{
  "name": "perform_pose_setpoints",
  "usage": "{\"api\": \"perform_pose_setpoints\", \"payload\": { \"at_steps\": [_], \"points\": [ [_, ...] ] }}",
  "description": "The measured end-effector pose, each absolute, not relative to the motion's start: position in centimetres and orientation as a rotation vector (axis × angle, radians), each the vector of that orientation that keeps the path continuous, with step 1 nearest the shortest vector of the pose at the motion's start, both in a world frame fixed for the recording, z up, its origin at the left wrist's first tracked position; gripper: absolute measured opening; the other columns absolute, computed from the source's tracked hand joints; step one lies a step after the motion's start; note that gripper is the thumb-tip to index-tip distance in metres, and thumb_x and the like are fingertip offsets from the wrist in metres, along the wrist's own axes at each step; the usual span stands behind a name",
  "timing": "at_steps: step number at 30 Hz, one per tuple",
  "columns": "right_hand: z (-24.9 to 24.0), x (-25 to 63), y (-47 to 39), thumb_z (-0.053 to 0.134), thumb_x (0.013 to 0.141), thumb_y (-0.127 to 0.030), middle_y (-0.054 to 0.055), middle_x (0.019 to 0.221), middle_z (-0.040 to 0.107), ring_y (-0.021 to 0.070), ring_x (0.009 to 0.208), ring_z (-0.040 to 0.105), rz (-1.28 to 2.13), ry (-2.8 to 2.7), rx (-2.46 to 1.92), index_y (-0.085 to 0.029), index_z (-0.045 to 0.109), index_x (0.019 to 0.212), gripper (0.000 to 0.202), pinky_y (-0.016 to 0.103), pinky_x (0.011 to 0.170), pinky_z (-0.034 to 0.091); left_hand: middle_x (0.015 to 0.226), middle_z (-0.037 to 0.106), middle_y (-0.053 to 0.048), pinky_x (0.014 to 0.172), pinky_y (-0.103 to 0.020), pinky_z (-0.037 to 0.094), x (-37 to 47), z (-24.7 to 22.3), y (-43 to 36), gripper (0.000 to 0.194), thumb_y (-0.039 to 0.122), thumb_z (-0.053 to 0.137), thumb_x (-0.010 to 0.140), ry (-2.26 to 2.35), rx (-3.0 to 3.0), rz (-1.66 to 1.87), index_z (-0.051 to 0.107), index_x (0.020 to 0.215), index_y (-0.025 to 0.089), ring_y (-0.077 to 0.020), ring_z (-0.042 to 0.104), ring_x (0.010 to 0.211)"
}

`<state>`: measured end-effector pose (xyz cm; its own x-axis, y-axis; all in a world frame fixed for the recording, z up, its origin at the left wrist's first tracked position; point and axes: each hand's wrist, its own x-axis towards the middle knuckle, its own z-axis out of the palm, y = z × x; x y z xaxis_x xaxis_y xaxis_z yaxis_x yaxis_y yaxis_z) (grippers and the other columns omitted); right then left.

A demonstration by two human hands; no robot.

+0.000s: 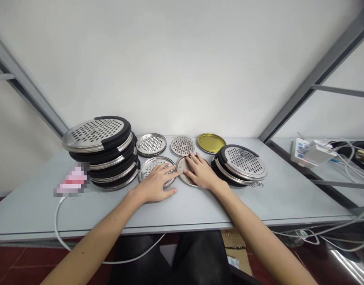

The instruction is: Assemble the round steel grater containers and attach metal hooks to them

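Observation:
My left hand (158,183) lies flat with fingers spread over a round metal grater plate (146,168), covering part of it. My right hand (201,172) rests, fingers apart, on a round silver disc (183,166) that it partly hides. Behind them are another rimmed grater plate (151,144), a perforated grater disc (182,145) and a gold-coloured round lid (211,142). A tall stack of round graters with black rims (97,132) stands to the left. A shorter stack of similar graters (244,162) sits just right of my right hand.
All of this stands on a grey table (194,211) against a white wall. A pixelated pink object (71,181) with a white cable (56,221) is at the left. Metal frame posts rise at both sides. A power strip (302,152) with tangled cables lies at the right.

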<state>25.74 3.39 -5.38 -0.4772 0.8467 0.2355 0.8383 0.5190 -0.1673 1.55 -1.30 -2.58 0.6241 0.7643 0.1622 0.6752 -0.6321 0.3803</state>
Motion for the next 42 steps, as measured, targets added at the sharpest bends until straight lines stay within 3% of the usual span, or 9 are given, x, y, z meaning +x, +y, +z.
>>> {"api": "perform_pose_setpoints", "payload": {
  "at_steps": [5,13,24,29,32,36,42],
  "points": [
    [-5.2,25.6,3.3,0.039,0.095,-0.051,0.022,0.153,0.032,0.0402,0.144,0.022,0.012,-2.486,-1.442,-0.006,0.039,0.144,0.067,0.052,0.113,0.028,0.149,0.044,-0.008,0.113,-0.058,0.027,1.6,-2.5,-1.4,0.06,0.039,0.066,0.082,1.171,2.573,0.447,0.049,0.14,0.032,-0.0364,0.033,0.14],
    [-4.6,25.5,2.7,0.043,0.093,-0.045,0.022,0.145,0.045,0.0379,0.138,0.034,-0.115,-2.416,-1.462,-0.001,0.045,0.139,0.063,0.05,0.112,0.032,0.149,0.043,-0.01,0.113,-0.056,0.029,1.6,-2.5,-1.4,0.06,0.04,0.068,0.081,1.173,2.576,0.463,0.051,0.138,0.03,-0.0354,0.034,0.14],
    [-3.8,25.8,2.9,0.043,0.092,-0.019,0.016,0.14,0.051,0.0302,0.129,0.043,-0.257,-2.229,-1.29,-0.008,0.047,0.138,0.048,0.046,0.108,0.038,0.149,0.043,-0.011,0.114,-0.054,0.029,1.5,-2.8,-1.3,0.065,0.041,0.067,0.081,1.173,2.6,0.452,0.047,0.141,0.028,-0.0348,0.032,0.14],
    [-4.2,26.3,3.8,0.04,0.092,-0.011,0.009,0.111,0.069,0.0255,0.105,0.058,-0.347,-2.044,-1.224,-0.017,0.066,0.113,0.034,0.041,0.094,0.045,0.149,0.041,-0.013,0.113,-0.053,0.029,1.5,-2.6,-1.3,0.065,0.043,0.066,0.082,1.186,2.612,0.407,0.046,0.142,0.027,-0.0344,0.031,0.141],
    [-4.3,26.2,4.0,0.042,0.091,-0.01,0.007,0.097,0.072,0.0238,0.093,0.061,-0.359,-1.99,-1.204,-0.02,0.069,0.099,0.03,0.038,0.086,0.047,0.149,0.041,-0.013,0.114,-0.053,0.028,1.5,-2.6,-1.3,0.065,0.044,0.064,0.083,1.187,2.617,0.398,0.045,0.143,0.028,-0.034,0.031,0.141],
    [-4.0,26.0,3.6,0.045,0.091,-0.013,0.01,0.11,0.068,0.0241,0.102,0.059,-0.273,-1.97,-1.154,-0.018,0.063,0.114,0.03,0.038,0.092,0.046,0.15,0.04,-0.013,0.113,-0.053,0.029,1.5,-2.6,-1.4,0.064,0.044,0.064,0.083,1.194,2.62,0.391,0.046,0.142,0.027,-0.0344,0.031,0.141],
    [-4.0,25.9,3.1,0.061,0.082,-0.024,0.014,0.117,0.063,0.0315,0.109,0.055,-0.223,-2.149,-1.43,-0.014,0.051,0.129,0.05,0.042,0.092,0.046,0.15,0.039,-0.013,0.114,-0.051,0.028,1.6,-2.5,-1.4,0.065,0.045,0.064,0.083,1.21,2.623,0.351,0.045,0.143,0.027,-0.033,0.03,0.142]
  ]
}}
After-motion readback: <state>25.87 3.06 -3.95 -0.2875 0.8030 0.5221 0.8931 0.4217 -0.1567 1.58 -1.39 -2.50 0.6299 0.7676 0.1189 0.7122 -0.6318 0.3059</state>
